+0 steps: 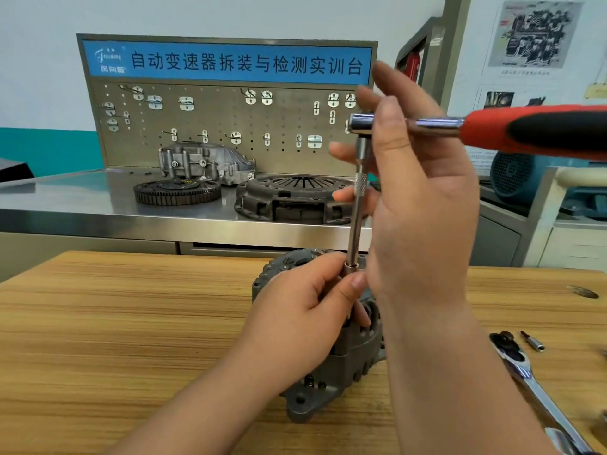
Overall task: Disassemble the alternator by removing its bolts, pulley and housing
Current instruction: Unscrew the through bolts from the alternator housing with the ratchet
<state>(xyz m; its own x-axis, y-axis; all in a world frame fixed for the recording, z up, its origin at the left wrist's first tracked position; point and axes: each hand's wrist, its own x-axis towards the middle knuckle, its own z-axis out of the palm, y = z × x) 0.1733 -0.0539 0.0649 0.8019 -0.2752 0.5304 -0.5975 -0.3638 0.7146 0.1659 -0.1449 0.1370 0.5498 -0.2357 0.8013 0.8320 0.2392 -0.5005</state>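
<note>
Partly, the left hand [305,311] gripping the socket [350,267] hides the alternator [348,372].
</note>
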